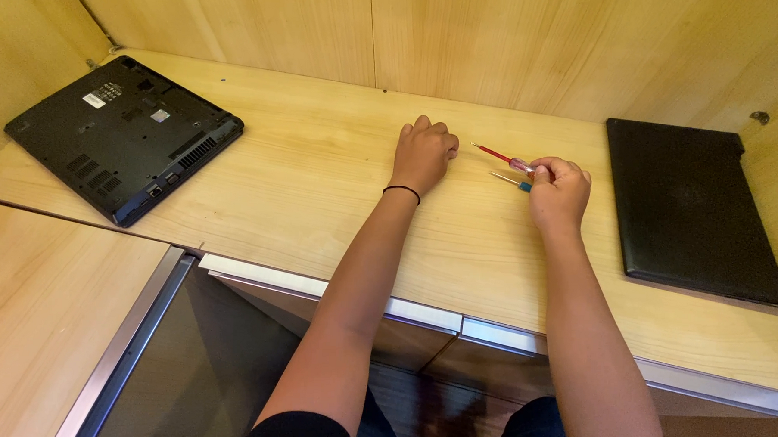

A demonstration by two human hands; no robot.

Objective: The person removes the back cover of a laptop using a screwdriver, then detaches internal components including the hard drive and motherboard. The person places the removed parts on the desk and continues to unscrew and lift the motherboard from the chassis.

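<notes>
Red-handled slim screwdriver (503, 157) sits pinched in the right hand (559, 194); the left hand (423, 152) rests curled, knuckles down, on the pale wooden tabletop (322, 164); both forearms reach forward.

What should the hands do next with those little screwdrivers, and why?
Probably lift the red-handled screwdriver off the wooden shelf and carry it to the upturned black laptop on the left. The right hand is already pinching its handle, with a blue-handled screwdriver lying beside it. The left hand rests curled and empty. The laptop's underside faces up, far from both hands.
</notes>
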